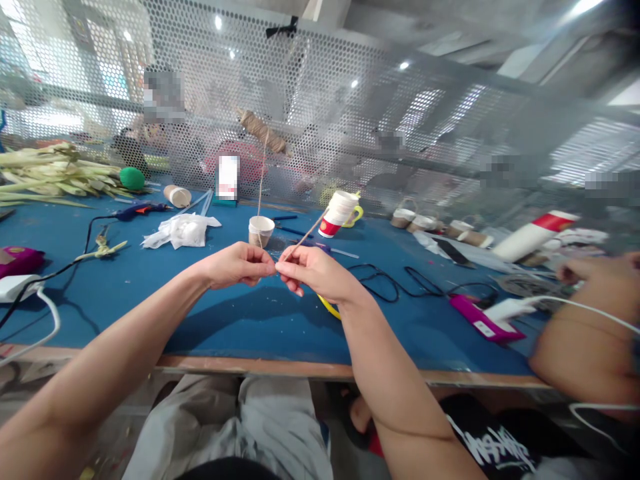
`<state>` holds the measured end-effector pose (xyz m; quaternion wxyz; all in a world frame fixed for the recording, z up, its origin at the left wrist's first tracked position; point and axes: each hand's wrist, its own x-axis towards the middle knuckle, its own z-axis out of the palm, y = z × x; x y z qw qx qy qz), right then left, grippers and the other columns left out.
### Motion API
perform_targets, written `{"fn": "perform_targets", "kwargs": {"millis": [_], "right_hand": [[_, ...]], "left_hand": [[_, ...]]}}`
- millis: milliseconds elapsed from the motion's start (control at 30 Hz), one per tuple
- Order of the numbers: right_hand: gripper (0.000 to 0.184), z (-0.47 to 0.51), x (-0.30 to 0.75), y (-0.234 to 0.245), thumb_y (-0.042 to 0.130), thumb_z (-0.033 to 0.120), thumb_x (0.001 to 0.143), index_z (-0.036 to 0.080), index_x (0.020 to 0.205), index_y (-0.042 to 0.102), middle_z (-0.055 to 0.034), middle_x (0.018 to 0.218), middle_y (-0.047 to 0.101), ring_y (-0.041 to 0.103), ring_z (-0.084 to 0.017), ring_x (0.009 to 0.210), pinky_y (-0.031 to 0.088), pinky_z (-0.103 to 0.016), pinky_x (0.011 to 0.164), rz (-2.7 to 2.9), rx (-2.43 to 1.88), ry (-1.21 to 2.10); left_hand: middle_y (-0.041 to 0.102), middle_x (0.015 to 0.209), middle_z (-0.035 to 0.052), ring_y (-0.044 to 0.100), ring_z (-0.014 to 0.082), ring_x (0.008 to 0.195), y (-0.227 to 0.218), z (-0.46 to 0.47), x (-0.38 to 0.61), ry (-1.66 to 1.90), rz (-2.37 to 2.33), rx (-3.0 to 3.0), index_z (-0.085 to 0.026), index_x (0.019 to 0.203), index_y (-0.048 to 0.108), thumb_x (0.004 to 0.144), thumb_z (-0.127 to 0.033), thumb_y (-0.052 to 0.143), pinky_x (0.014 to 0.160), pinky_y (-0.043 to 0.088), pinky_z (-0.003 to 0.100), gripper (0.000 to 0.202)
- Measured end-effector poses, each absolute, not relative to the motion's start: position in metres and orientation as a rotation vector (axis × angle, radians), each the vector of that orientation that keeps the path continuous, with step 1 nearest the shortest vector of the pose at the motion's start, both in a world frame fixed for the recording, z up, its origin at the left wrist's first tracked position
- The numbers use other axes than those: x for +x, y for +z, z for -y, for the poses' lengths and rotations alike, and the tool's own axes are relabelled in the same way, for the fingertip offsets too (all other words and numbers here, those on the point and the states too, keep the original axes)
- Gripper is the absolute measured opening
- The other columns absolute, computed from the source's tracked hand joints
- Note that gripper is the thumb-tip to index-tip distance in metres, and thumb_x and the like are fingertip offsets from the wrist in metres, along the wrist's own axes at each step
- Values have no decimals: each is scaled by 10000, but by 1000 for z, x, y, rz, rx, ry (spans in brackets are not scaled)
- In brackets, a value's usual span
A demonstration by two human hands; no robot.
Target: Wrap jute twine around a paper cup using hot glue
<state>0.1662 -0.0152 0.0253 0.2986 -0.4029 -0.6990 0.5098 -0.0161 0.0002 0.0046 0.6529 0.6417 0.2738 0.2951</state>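
Observation:
Over the middle of the blue table, my left hand and my right hand meet at their fingertips, both closed in a pinch. A thin tan cord rises slantwise from the fingers of my right hand. What my left fingertips pinch is too small to make out. Just behind my left hand stands a paper cup with twine around it. From a wound spool of twine on the mesh panel, a strand runs down to that cup.
White-and-red stacked cups stand behind my right hand. A glue gun, a crumpled white bag and pale stalks lie left. Black cable, a purple power strip and a co-worker's arm are right. Perforated metal walls the back.

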Motion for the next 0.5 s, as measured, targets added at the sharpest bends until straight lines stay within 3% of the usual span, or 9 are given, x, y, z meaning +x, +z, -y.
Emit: {"fn": "perform_targets", "kwargs": {"millis": [267, 500], "right_hand": [[197, 15, 162, 22, 626, 305, 733, 146, 733, 509, 33, 571, 533, 503, -65, 451, 399, -186, 374, 1821, -1095, 1276], [205, 18, 167, 28, 636, 307, 720, 143, 734, 513, 38, 565, 533, 499, -56, 436, 385, -178, 370, 1845, -1029, 1383]], "left_hand": [[457, 565, -47, 348, 38, 482, 3, -2, -15, 723, -660, 1503, -109, 680, 542, 710, -363, 634, 462, 235, 203, 272], [503, 661, -40, 391, 41, 526, 9, 0, -23, 642, -560, 1586, -117, 808, 562, 726, -248, 613, 496, 292, 200, 163]]}}
